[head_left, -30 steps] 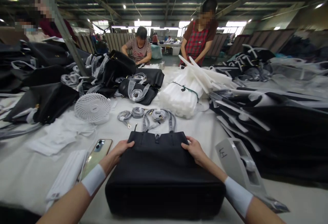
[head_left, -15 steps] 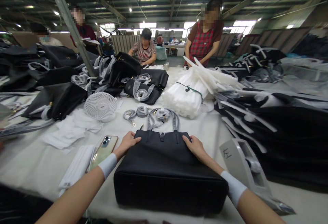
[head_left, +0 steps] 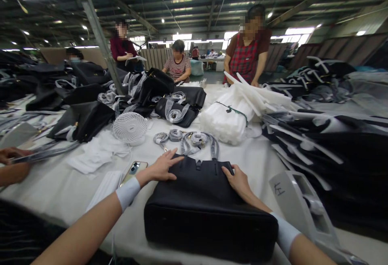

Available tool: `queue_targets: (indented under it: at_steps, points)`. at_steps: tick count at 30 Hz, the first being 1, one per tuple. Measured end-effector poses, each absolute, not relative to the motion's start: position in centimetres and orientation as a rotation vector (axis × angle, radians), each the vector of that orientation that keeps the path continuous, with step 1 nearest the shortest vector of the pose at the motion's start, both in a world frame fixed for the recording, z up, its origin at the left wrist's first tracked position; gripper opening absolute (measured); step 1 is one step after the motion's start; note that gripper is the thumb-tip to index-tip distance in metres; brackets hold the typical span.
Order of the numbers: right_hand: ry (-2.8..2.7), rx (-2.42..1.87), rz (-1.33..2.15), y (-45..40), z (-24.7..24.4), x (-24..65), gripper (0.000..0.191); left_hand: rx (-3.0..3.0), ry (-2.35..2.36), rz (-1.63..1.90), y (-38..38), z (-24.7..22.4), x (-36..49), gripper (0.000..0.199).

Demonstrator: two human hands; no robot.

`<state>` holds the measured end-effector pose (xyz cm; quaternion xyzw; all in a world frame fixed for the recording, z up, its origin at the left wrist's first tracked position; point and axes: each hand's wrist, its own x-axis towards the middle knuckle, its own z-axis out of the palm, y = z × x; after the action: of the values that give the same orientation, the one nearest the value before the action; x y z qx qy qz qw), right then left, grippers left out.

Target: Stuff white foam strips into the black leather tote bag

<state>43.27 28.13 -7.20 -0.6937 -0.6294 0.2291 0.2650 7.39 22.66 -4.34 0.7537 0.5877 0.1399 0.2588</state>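
Note:
A black handbag (head_left: 209, 196) lies on the white-covered table with its base toward me and its wrapped handles (head_left: 214, 147) stretching away. My left hand (head_left: 165, 167) rests at the bag's top left corner, fingers spread over the leather. At the top right corner, my right hand (head_left: 238, 178) grips the bag's edge, thumb on the front face and fingers behind it. Coiled wrapped straps (head_left: 161, 137) sit just beyond the bag.
A white fan (head_left: 129, 128), a phone (head_left: 135, 170) and white sheets (head_left: 91, 153) lie left. Behind is a bundle of white padding (head_left: 226, 119). A grey tape dispenser (head_left: 291, 188) and stacked black bags (head_left: 348, 151) stand right. A co-worker's hands (head_left: 13, 166) show at far left.
My left hand has let go of the bag's left corner and spread over its front. My right hand still grips its corner. The view has turned slightly left, and a co-worker's hands have come into sight.

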Motion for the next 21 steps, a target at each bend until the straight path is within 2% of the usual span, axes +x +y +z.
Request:
queue_targets:
  at_steps: [3, 5, 10, 16, 21]
  points:
    - [-1.665, -1.889, 0.685, 28.2, -7.1, 43.0, 0.034, 2.223, 1.339, -0.048, 22.5, -5.8, 7.3, 0.068]
    - [-1.626, -1.898, 0.755, 28.4, -6.8, 42.7, 0.037, 2.252, 1.354, -0.117, 21.9, -7.4, 7.6, 0.065]
    - [-1.489, -1.868, 1.151, 27.8, -4.5, 44.0, 0.045, 2.283, 1.436, -0.118, 21.1, -9.7, 8.2, 0.072]
    - [-1.182, -1.64, 1.724, 19.5, -1.5, 49.5, 0.067, 2.296, 1.469, -0.159, 21.6, -10.0, 8.5, 0.082]
    - [-0.867, -1.471, 1.648, 15.2, -4.4, 48.3, 0.041, 2.322, 1.506, -0.072, 21.0, -9.1, 9.2, 0.081]
